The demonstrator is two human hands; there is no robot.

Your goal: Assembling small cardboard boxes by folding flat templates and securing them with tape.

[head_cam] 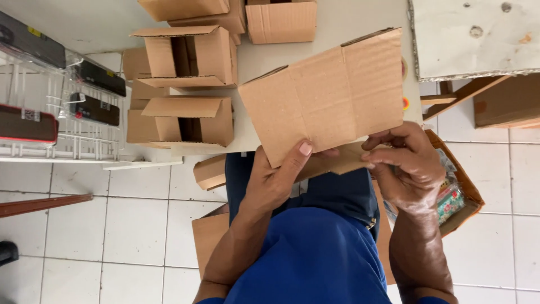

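I hold a flat, unfolded brown cardboard box above my lap, tilted with its right side higher. My left hand grips its lower left edge, thumb pressed on the face. My right hand pinches a bottom flap at the lower right, fingers curled around it. Both forearms reach up from my blue shirt.
Several assembled open cardboard boxes stand on the white table ahead and to the left. A white wire rack with dark packages stands at left. On the tiled floor at right, an open carton holds colourful packets. More flat cardboard lies by my legs.
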